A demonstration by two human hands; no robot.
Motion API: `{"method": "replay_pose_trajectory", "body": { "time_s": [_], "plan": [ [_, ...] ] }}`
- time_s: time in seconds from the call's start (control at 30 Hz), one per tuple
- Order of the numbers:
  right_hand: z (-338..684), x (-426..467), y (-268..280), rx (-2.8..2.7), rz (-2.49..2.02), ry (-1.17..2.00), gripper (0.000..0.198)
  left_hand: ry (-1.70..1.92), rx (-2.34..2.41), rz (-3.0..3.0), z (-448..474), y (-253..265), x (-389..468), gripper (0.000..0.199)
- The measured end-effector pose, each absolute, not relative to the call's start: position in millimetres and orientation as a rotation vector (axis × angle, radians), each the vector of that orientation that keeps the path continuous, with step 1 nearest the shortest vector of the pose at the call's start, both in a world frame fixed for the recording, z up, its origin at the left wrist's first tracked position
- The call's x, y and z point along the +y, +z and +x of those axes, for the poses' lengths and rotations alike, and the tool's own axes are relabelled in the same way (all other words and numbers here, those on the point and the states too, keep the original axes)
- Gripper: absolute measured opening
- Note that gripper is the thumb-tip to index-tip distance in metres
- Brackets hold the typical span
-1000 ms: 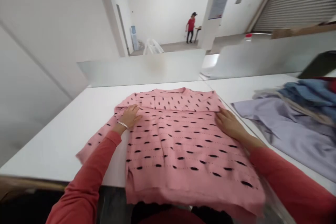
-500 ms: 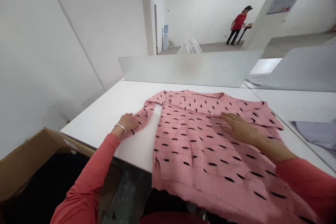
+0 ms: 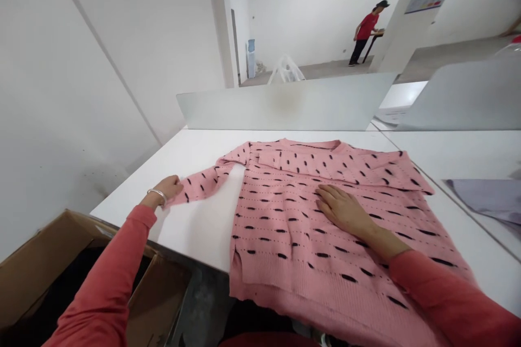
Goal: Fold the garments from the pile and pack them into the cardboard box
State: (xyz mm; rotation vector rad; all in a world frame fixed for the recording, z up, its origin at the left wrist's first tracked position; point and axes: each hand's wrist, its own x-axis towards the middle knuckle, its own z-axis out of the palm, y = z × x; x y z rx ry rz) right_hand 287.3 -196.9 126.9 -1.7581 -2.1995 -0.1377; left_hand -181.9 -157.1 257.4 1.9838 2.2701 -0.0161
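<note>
A pink knitted sweater [image 3: 280, 217] with black dashes lies spread on the white table [image 3: 203, 227], its neckline at the far side and its ribbed hem hanging over the near edge. One sleeve is folded across the chest. The other sleeve stretches out to the left, and my left hand [image 3: 169, 188], a bracelet at its wrist, is closed on the end of it. My right hand [image 3: 342, 210] rests flat on the front of the sweater, fingers extended.
An open cardboard box [image 3: 77, 227] with dark contents stands below the table's left edge. A frosted divider [image 3: 285, 105] borders the far side. Grey folded cloth [image 3: 484, 198] lies at the right. Beyond, a person in a red shirt [image 3: 366, 27] stands by a small table.
My left hand has moved left and drawn the sleeve out straighter. My right hand has slid a little left and nearer over the sweater front.
</note>
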Motion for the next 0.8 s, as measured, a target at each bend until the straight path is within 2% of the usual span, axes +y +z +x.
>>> {"method": "replay_pose_trajectory", "body": {
  "time_s": [0.13,0.3,0.4,0.5,0.63,0.8],
  "plan": [
    [286,-198,130,-2.206,-1.749,-0.161,0.046,0.299,2.476,1.860,-184,301,-135,0.011],
    [286,-199,132,-2.200,-1.754,-0.162,0.044,0.499,2.488,1.769,-163,372,-95,0.022],
    [286,-200,135,-2.203,-1.757,-0.149,0.044,0.728,2.288,1.736,-131,415,-70,0.021],
    [286,-201,139,-2.209,-1.759,-0.130,0.045,0.874,2.011,1.774,-79,446,-55,0.029],
    [287,-202,143,-2.209,-1.730,-0.098,0.044,0.866,1.808,1.904,16,456,-49,0.030],
    [288,-203,147,-2.202,-1.712,-0.066,0.042,0.761,1.520,2.025,144,429,-35,0.025]
  ]
}}
